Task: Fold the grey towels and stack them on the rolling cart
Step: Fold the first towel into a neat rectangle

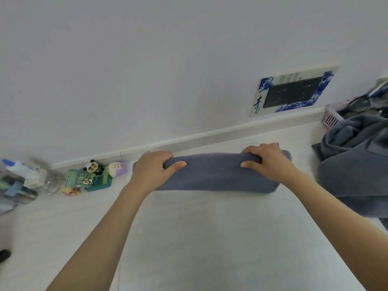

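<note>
A: In the head view, which step is judged to be in hand?

B: Folding. A grey towel (214,175), already doubled into a band on the white counter (210,238), is gripped along its far edge by the left hand (153,171) and right hand (266,162), fingers curled over, thumbs on top.

A: What is called for next?

B: Probably another fold. The unfolded towels (357,160) wait at the right; no cart is seen.

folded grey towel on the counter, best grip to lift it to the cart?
Take the folded grey towel at its two short ends, from above, where the left hand and right hand grip its far folded edge. It is a long, limp bundle, so a single middle grip would probably let the ends sag open.
</note>
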The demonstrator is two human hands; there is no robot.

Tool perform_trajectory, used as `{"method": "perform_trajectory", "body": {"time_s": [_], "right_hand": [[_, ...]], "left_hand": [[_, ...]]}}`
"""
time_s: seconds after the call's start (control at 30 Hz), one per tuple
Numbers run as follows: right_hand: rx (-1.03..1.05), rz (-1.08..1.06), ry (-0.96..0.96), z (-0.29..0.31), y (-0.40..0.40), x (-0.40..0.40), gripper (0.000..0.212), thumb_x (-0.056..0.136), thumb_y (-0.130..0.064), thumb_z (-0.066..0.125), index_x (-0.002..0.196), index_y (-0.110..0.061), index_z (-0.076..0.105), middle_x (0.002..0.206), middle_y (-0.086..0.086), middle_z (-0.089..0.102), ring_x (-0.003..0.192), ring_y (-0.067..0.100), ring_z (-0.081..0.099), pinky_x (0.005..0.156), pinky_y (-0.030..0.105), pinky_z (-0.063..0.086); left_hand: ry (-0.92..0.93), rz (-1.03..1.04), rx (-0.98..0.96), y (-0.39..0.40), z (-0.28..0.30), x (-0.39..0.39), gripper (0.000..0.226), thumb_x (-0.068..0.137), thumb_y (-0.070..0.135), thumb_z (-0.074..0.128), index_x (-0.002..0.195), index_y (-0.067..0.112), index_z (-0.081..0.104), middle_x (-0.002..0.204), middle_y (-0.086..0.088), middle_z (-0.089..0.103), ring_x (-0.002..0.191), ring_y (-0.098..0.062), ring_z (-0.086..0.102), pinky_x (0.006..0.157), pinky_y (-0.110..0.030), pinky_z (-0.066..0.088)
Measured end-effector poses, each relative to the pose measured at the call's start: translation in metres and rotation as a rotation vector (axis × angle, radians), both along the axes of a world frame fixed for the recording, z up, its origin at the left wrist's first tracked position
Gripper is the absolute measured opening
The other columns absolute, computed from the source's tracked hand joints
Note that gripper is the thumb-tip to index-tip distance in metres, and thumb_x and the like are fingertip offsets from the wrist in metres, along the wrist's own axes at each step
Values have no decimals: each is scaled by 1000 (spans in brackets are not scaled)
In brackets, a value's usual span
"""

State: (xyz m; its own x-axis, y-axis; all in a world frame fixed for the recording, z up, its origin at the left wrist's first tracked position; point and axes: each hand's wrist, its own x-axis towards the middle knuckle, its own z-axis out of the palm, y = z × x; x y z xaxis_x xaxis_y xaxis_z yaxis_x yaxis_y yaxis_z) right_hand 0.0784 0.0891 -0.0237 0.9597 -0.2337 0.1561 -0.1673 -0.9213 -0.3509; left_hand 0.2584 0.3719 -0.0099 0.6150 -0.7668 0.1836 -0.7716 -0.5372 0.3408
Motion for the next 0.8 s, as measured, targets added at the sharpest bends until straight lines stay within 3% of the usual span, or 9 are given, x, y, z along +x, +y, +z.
{"method": "perform_trajectory", "body": {"time_s": [0.07, 0.17, 0.33, 0.47, 0.57, 0.63, 0.7, 0.73, 0.8], "right_hand": [[-125, 66, -165, -4, 9, -12, 47, 78, -58, 41, 88, -20, 68, 64, -1, 62, 66, 28, 58, 70, 37, 32], [-186, 95, -171, -29, 29, -44, 41, 76, -55, 45, 80, -21, 69, 62, -3, 61, 62, 27, 59, 65, 40, 42], [20, 100, 400, -83, 64, -98, 65, 70, -73, 24, 104, -32, 61, 95, -9, 64, 97, 16, 55, 86, 27, 26], [20, 58, 414, -89, 76, -114, 78, 63, -80, 16, 111, -37, 60, 105, -16, 63, 103, 10, 53, 92, 26, 27], [20, 13, 378, -84, 84, -112, 79, 64, -87, 13, 99, -39, 66, 94, -17, 63, 93, 7, 52, 87, 25, 30], [19, -30, 304, -84, 94, -103, 73, 75, -80, 12, 88, -36, 68, 86, -15, 64, 85, 10, 53, 80, 26, 33], [-12, -72, 164, -91, 104, -89, 58, 87, -63, 20, 87, -31, 69, 87, -10, 64, 81, 16, 55, 74, 29, 37], [-14, -88, 109, -95, 111, -81, 53, 90, -55, 24, 93, -28, 69, 94, -7, 65, 85, 19, 57, 76, 31, 40], [9, -76, 157, -104, 122, -63, 55, 95, -49, 19, 118, -25, 64, 124, -1, 61, 112, 26, 55, 94, 39, 40]], "left_hand": [[-150, -59, -58, 7, 0, -15, 48, 90, 57, 32, 58, 23, 44, 53, 7, 44, 56, -21, 46, 60, -31, 30], [-256, -48, -3, 26, -38, -48, 57, 97, 52, 25, 58, 20, 53, 54, 3, 52, 55, -24, 52, 59, -32, 40], [-204, -92, 144, 72, -124, -120, 61, 101, 52, 17, 61, 23, 52, 57, 9, 50, 54, -15, 51, 61, -26, 27], [-62, 20, 50, 80, -125, -138, 58, 100, 51, 19, 56, 24, 45, 51, 10, 46, 48, -13, 46, 55, -25, 29], [71, 115, -54, 67, -108, -138, 52, 97, 49, 27, 52, 24, 36, 45, 11, 36, 43, -10, 38, 47, -20, 25], [71, 132, -71, 49, -101, -137, 44, 93, 41, 33, 59, 20, 51, 57, 9, 50, 54, -12, 48, 54, -24, 34], [26, 137, -1, 27, -103, -138, 43, 90, 37, 30, 88, 18, 69, 95, -1, 67, 89, -21, 62, 78, -37, 46], [65, 129, 83, 15, -104, -140, 52, 90, 39, 24, 111, 18, 67, 123, -6, 62, 115, -26, 56, 96, -41, 41], [153, 103, 286, -2, -117, -145, 70, 88, 48, 5, 146, 23, 36, 157, -7, 22, 146, -27, 16, 116, -46, 9]]}}
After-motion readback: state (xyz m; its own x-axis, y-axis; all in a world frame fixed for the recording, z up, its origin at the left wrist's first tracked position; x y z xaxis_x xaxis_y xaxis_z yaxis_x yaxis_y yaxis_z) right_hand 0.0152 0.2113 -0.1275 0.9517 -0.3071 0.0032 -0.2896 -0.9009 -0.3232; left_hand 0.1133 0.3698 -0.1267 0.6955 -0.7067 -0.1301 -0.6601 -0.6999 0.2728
